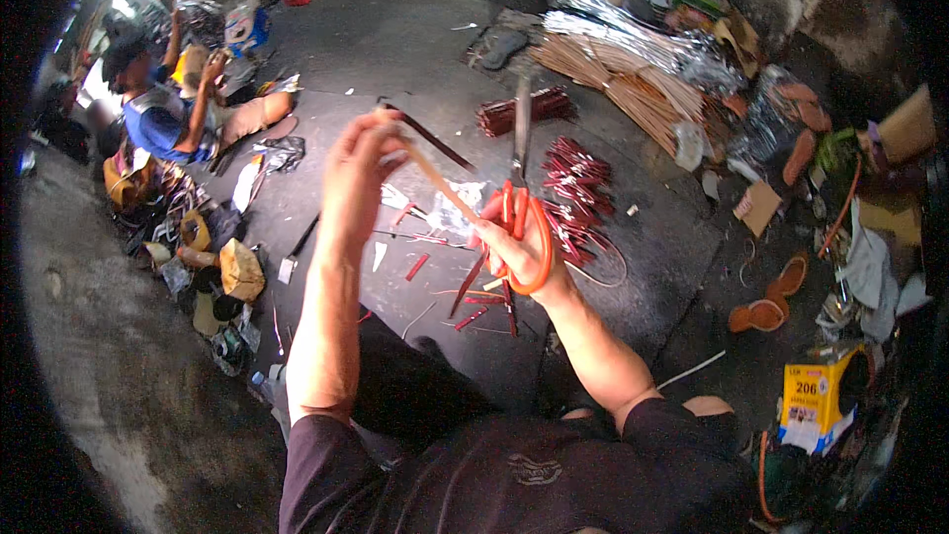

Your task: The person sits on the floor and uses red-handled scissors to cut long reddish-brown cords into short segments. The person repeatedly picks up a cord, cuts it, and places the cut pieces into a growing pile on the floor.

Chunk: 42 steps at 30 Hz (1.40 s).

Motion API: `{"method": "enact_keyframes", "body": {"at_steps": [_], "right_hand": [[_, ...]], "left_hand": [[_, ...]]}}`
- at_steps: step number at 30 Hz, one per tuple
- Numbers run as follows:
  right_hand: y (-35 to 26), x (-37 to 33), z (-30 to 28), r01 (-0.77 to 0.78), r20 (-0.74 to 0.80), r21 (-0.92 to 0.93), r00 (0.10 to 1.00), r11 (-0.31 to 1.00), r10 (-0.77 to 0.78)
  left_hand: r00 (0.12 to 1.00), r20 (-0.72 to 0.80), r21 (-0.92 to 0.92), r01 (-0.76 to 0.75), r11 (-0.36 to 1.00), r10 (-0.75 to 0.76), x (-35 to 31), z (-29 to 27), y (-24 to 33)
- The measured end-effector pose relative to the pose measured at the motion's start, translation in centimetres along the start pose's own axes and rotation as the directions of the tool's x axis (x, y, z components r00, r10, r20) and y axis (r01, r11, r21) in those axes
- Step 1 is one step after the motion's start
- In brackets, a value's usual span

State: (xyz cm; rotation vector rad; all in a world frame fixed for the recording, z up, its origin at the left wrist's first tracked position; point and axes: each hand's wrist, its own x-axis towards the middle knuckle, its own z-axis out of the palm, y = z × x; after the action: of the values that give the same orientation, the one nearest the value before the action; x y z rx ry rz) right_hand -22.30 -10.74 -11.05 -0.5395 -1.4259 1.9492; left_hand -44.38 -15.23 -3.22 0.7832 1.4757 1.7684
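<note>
Pinching tan strip [440, 181] at far end with left hand [362, 158] | clamping right hand [522, 249] on scissors [520, 200], perhaps strip too | could nick strip by swinging scissors left

The upper end of the flat light-brown strip [438, 181] is hidden by the fingers of the left hand [358, 160]; its lower end is covered by the right hand [516, 255]. The handle loops of the orange-handled metal scissors [520, 156] are partly covered by the right hand. The blades are blurred; their spacing cannot be determined. The narrow dark-brown strip [435, 137] is also blurred. The clear crumpled plastic [457, 206] is partly hidden behind the light-brown strip. The black short-sleeved shirt [445, 489] is cut off by the lower edge.
</note>
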Motion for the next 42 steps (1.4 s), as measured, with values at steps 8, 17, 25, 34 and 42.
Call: {"method": "enact_keyframes", "body": {"at_steps": [8, 17, 25, 34, 42], "right_hand": [[-8.6, 3.4, -11.4, 0.06, 0.206, -0.571, 0.976, 0.819, 0.073], [-16.1, -4.5, -21.3, -0.208, -0.03, -0.837, 0.941, 0.506, 0.337], [-7.2, -16.0, -37.7, -0.58, -0.587, -0.788, 0.809, -0.204, -0.031], [11.2, -14.3, -27.2, 0.106, 0.137, -0.956, 0.986, 0.273, 0.098], [11.3, -15.3, -29.0, -0.015, 0.033, -0.977, 0.975, 0.213, 0.22]], "left_hand": [[0.99, -0.139, -0.3, -0.03, 0.953, -0.012, 2.5, -2.7, -1.0], [0.897, 0.322, 0.007, 0.319, 0.948, -0.304, -0.9, 1.8, -4.2], [0.602, 0.629, 0.723, -0.218, 0.656, -0.493, -5.2, 6.7, -4.8], [0.396, 0.668, 0.739, -0.455, 0.497, -0.63, -6.6, 7.3, -6.5], [0.235, 0.709, 0.668, -0.526, 0.527, -0.665, -9.5, 5.9, -9.5]]}}
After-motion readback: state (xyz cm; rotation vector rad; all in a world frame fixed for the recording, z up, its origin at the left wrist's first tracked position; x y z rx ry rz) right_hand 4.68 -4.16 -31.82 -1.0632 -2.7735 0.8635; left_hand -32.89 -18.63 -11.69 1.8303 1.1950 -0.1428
